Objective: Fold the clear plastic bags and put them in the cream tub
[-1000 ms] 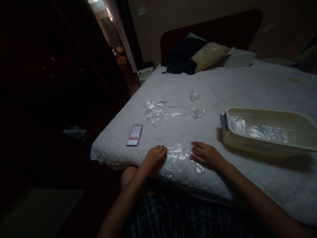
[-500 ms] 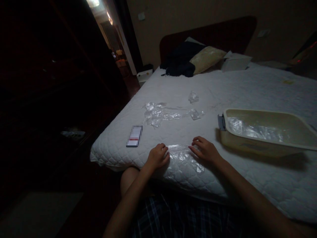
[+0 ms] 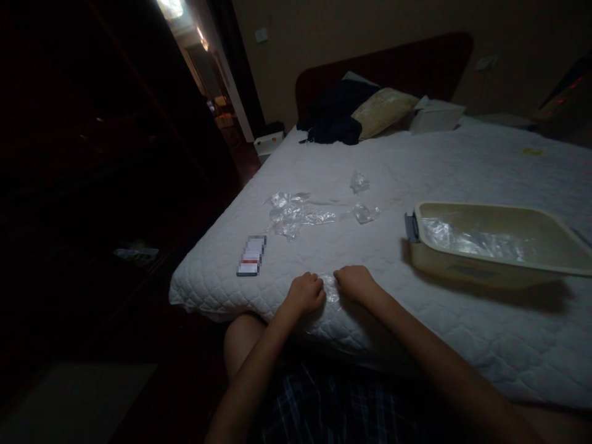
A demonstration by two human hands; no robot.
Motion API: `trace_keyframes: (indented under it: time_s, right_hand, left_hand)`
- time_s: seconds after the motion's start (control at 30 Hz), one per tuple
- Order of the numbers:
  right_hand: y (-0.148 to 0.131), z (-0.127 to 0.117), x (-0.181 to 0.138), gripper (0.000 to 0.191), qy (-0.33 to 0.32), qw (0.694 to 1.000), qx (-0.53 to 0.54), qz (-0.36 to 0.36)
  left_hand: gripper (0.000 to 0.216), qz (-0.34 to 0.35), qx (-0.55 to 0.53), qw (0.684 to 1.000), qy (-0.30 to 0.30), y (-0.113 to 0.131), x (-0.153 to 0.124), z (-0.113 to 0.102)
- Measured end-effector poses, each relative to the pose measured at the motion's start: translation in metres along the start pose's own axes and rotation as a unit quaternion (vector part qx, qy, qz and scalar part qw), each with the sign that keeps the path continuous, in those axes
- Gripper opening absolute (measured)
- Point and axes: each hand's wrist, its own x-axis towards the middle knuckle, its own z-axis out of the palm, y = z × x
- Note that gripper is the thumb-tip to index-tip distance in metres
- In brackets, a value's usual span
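A clear plastic bag (image 3: pixel 331 292) lies on the white quilted bed near its front edge, mostly covered by my hands. My left hand (image 3: pixel 307 292) is closed on its left side, knuckles up. From the right, my right hand (image 3: pixel 356 283) is closed on the other side, its fingertips hidden under the fist. Only a small gap separates the two hands, with shiny crumpled film showing between them. Beyond them lie more crumpled clear plastic bags (image 3: pixel 289 216).
A phone (image 3: pixel 252 256) lies left of my hands. At the right stands a beige plastic bin (image 3: pixel 499 271) with clear plastic inside. A cushion (image 3: pixel 383 113), dark cloth (image 3: pixel 340 111) and a white box (image 3: pixel 437 117) sit by the headboard (image 3: pixel 425 58).
My hands have moved closer together, the right one shifting left. Fingers that were spread along the flat bag have curled closed, and the bag between them is bunched and less visible.
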Motion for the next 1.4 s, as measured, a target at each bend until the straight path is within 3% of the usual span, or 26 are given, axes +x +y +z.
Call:
trace_keyframes:
  time_s: [0.17,0.27,0.6,0.77,0.9,0.97,1.07,1.13,1.3,1.4]
  right_hand:
    - [-0.012,0.007,0.008,0.029,-0.009,0.998,0.049,-0.031]
    - [-0.012,0.015,0.016,0.029,-0.033,0.998,0.059,0.002]
    - [0.034,0.031,0.012,0.031,-0.023,0.991,0.067,0.112]
    - [0.061,0.036,0.007,0.028,0.017,0.976,0.194,0.097]
    - [0.085,0.044,-0.001,0.021,0.109,0.923,0.347,0.124]
    - [0.092,0.05,-0.007,0.018,0.134,0.875,0.436,0.16]
    - [0.094,0.058,-0.015,0.026,0.086,0.782,0.59,0.178]
    - [0.091,0.061,-0.016,0.034,0.05,0.749,0.637,0.173]
    - [0.082,0.067,-0.008,0.039,0.052,0.72,0.681,0.124]
    - [0.082,0.071,-0.001,0.029,0.088,0.741,0.661,0.079]
  left_hand:
    - [0.022,-0.015,-0.011,1.0,0.004,0.001,0.001,0.002]
    - [0.021,-0.019,-0.01,1.0,0.003,-0.001,-0.001,0.0]
    - [0.02,-0.081,-0.021,0.996,-0.002,-0.01,-0.01,0.001]
    - [0.019,-0.113,-0.128,0.984,0.048,-0.01,-0.016,-0.006]
    - [0.019,-0.216,-0.24,0.939,0.121,-0.019,-0.023,-0.003]
    - [0.02,-0.266,-0.303,0.907,0.122,-0.027,-0.024,0.002]
    - [0.021,-0.293,-0.428,0.852,0.074,-0.038,-0.021,0.01]
    - [0.021,-0.302,-0.496,0.813,0.039,-0.042,-0.017,0.013]
    - [0.021,-0.314,-0.57,0.758,0.042,-0.034,-0.006,0.011]
    - [0.023,-0.308,-0.596,0.738,0.072,-0.024,0.001,0.008]
